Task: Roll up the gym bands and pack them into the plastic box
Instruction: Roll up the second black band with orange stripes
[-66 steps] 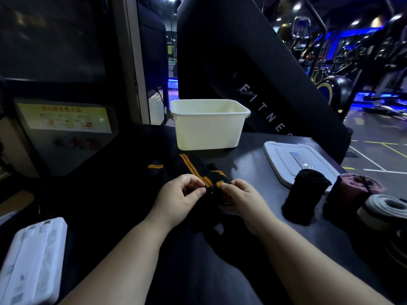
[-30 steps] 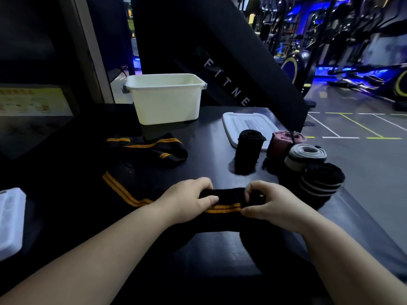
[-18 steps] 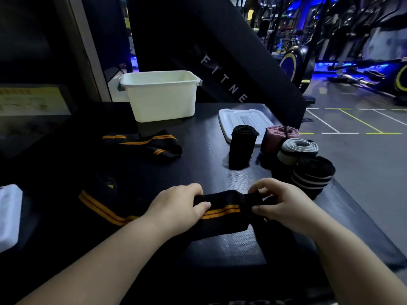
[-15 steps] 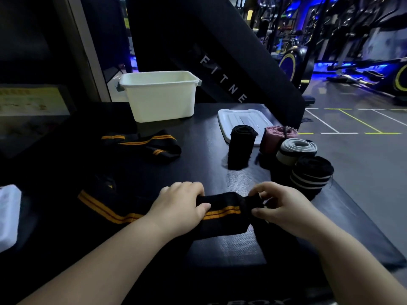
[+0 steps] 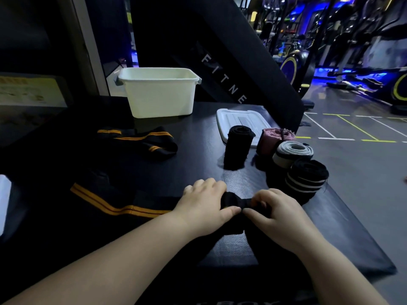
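A black gym band with orange stripes (image 5: 114, 208) lies flat across the dark table, its right end turned into a small roll (image 5: 233, 200). My left hand (image 5: 204, 205) and my right hand (image 5: 275, 214) both grip that roll, thumbs meeting in front of it. A second black-and-orange band (image 5: 143, 142) lies loose farther back. Several rolled bands stand at the right: a black one (image 5: 239, 146), a pink one (image 5: 273, 139), a grey one (image 5: 293, 153) and a black one with white stripes (image 5: 306, 179). The white plastic box (image 5: 159, 92) stands open at the back.
The box's white lid (image 5: 235, 119) lies flat behind the rolled bands. A white object (image 5: 4, 199) shows at the left edge. The table's right edge (image 5: 352, 221) drops to the gym floor. A black slanted panel with lettering (image 5: 224, 80) rises behind the table.
My hands have come closer together and the band's end is rolled tighter; less of the orange stripe shows between them. The flat part has been drawn to the right.
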`<state>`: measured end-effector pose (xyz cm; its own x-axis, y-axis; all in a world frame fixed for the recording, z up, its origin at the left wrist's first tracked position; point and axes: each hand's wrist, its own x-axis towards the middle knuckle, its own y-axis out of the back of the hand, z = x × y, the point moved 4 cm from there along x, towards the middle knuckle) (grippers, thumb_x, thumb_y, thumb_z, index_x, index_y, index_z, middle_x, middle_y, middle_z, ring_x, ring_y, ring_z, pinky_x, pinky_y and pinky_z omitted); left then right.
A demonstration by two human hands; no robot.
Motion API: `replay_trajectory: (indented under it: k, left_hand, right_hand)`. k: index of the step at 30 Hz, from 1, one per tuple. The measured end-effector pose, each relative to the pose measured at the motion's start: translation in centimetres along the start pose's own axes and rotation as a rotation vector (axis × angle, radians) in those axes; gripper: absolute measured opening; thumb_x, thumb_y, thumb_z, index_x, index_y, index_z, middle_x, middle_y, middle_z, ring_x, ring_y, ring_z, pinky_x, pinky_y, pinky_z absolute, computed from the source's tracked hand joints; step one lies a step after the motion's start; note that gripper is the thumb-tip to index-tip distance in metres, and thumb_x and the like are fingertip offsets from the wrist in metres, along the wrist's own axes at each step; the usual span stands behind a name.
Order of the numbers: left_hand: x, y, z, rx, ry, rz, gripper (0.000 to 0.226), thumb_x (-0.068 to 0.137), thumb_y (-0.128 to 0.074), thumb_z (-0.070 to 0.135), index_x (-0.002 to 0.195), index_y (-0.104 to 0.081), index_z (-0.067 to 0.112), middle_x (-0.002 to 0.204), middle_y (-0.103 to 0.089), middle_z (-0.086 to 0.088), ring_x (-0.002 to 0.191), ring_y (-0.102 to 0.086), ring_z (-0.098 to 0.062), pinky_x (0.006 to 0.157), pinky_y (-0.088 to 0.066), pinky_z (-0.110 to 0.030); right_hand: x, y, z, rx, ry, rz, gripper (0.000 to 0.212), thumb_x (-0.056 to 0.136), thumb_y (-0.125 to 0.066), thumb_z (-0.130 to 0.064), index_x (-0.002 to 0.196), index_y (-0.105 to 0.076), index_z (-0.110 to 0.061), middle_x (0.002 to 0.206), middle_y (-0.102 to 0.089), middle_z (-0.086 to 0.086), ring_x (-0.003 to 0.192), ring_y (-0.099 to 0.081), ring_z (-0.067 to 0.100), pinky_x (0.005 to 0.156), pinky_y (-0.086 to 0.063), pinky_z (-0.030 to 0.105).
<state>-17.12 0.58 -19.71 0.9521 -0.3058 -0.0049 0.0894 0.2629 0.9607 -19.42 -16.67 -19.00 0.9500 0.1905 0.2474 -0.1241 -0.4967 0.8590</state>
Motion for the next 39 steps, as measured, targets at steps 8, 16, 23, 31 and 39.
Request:
replay_trajectory:
  k: [8,16,23,31,39]
  left_hand:
    - [-0.1,-0.5,0.0,0.018,-0.016,0.035,0.049,0.090,-0.040,0.067,0.115,-0.046,0.026,0.115,-0.050,0.007,0.116,-0.042,-0.019,0.101,-0.032,-0.037]
    - [-0.3,-0.5,0.1,0.029,0.003,0.046,0.047,0.089,-0.040,0.069,0.111,-0.044,0.027,0.114,-0.052,0.007,0.114,-0.044,-0.019,0.099,-0.033,-0.037]
    - [-0.3,-0.6,0.1,0.023,0.003,0.048,0.049,0.087,-0.040,0.070,0.112,-0.045,0.028,0.115,-0.052,0.009,0.114,-0.044,-0.018,0.100,-0.033,-0.037]
    - [-0.2,-0.7,0.0,0.035,0.002,0.050,0.048,0.088,-0.040,0.070,0.112,-0.045,0.028,0.114,-0.051,0.009,0.114,-0.044,-0.018,0.101,-0.033,-0.037]
    - [-0.2,-0.7,0.1,0.062,0.001,0.060,0.049,0.088,-0.039,0.070,0.110,-0.045,0.027,0.111,-0.052,0.009,0.111,-0.045,-0.018,0.099,-0.034,-0.037]
  right_hand:
    - [0.0,-0.4,0.4,-0.012,-0.083,-0.001,0.024,0.076,-0.072,-0.051,0.074,-0.056,-0.033,0.083,-0.050,-0.012,0.079,-0.049,-0.003,0.067,-0.035,0.009]
    - [0.0,0.2,0.2,-0.048,-0.110,-0.011,0.018,0.082,-0.072,-0.040,0.073,-0.057,-0.034,0.084,-0.050,-0.012,0.076,-0.052,0.001,0.067,-0.036,0.010]
    - [-0.8,0.4,0.6,-0.064,-0.184,0.054,0.017,0.086,-0.062,-0.038,0.078,-0.059,-0.024,0.085,-0.055,-0.009,0.080,-0.053,0.012,0.072,-0.041,0.031]
    - [-1.5,1.7,2.1,-0.019,-0.297,0.140,0.016,0.089,-0.062,-0.033,0.079,-0.053,-0.026,0.066,-0.050,-0.012,0.073,-0.048,0.019,0.064,-0.030,0.031]
    - [-2.1,1.6,2.7,0.085,-0.313,0.194,0.015,0.089,-0.064,-0.025,0.097,-0.053,-0.031,0.074,-0.065,-0.011,0.074,-0.061,0.020,0.066,-0.044,0.035]
